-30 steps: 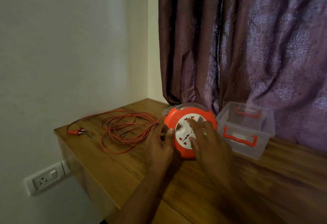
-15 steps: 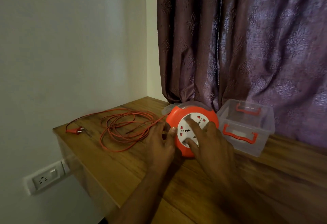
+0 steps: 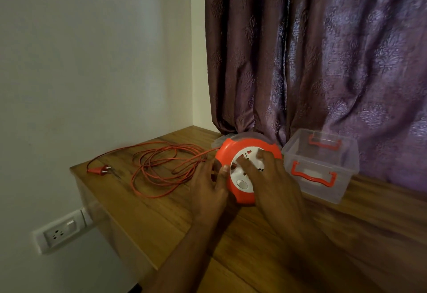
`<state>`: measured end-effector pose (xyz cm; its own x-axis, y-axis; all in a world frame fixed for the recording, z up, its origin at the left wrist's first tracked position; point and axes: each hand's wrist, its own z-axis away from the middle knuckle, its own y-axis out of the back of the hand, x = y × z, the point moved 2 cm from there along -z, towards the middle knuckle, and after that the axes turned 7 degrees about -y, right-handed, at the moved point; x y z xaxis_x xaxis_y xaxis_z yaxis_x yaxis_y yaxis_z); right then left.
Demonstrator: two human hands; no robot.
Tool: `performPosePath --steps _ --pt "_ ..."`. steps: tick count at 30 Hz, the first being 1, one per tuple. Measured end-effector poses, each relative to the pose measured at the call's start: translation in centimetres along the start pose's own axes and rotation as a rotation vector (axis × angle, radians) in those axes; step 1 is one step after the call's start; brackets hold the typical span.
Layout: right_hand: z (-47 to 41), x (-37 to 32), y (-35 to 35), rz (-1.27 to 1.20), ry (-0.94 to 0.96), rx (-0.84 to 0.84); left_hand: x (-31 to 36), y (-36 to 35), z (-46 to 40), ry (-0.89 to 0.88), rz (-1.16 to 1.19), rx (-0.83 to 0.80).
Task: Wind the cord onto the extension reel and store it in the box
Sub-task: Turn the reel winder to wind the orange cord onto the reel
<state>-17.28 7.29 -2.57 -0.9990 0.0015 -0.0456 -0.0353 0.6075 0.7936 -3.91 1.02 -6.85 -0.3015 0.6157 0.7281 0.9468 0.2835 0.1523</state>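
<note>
An orange extension reel (image 3: 233, 151) with a white socket face stands tilted on the wooden table (image 3: 161, 218). My left hand (image 3: 209, 186) grips its left rim, thumb on the orange edge. My right hand (image 3: 270, 177) lies on the white face with fingers spread over the sockets. The orange cord (image 3: 161, 165) lies in loose loops on the table to the left, ending in an orange plug (image 3: 98, 169) near the table's left corner. A clear plastic box (image 3: 321, 165) with orange handles stands open just right of the reel.
A purple curtain (image 3: 312, 49) hangs behind the table. A clear lid (image 3: 218, 141) lies behind the reel. A white wall socket (image 3: 61, 231) sits below the table's left edge. The table's left edge (image 3: 111, 214) drops off near the cord.
The white face of the reel has turned under my right hand, whose fingers shifted up and right. The cord loops have moved only slightly.
</note>
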Motion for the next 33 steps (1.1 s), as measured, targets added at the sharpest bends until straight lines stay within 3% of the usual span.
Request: performPosePath --steps 5,11,19,24,29,33 --pt "0.1 0.4 -1.0 0.176 0.067 -0.071 0.3 0.1 0.0 0.013 0.002 -0.006" --pt "0.0 0.9 -1.1 0.1 0.018 -0.019 0.6 0.4 0.1 -0.03 0.031 -0.008" --pt "-0.2 1.2 -0.1 -0.103 -0.217 0.038 0.8 0.3 0.0 -0.084 -0.001 -0.018" --pt "-0.3 1.5 -0.3 -0.288 -0.383 -0.009 1.1 0.3 0.1 -0.082 0.029 -0.02" --pt "-0.4 1.1 0.5 -0.146 -0.156 0.069 0.9 0.3 0.0 -0.045 0.048 -0.015" --pt "-0.7 1.2 0.7 -0.004 0.049 -0.038 0.8 0.3 0.0 -0.039 0.058 -0.011"
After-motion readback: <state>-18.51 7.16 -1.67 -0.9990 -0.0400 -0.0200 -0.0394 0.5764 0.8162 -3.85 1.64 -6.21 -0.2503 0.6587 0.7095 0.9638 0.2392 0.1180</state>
